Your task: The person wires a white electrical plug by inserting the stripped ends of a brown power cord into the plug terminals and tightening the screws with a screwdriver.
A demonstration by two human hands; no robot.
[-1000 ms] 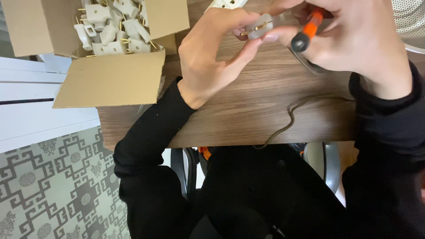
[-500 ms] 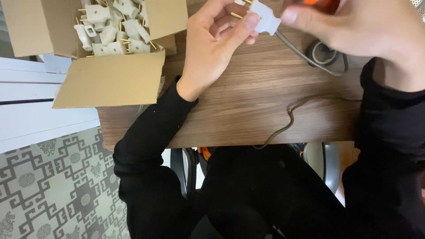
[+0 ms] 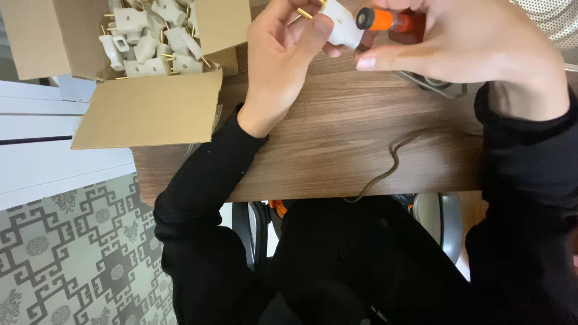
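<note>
Wood-grain surface [image 3: 361, 144] fills the view; at its far edge the left hand [image 3: 283, 57] now pinches a white plug [image 3: 343, 27] (brass prongs leftward), and the right hand [image 3: 457, 45], closed around an orange-handled screwdriver [image 3: 385, 19], has brought its tip against it.

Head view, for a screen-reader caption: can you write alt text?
Left hand holds a white plug while the right hand grips an orange-handled screwdriver over a wooden table. An open cardboard box of similar plugs sits at left.
</note>
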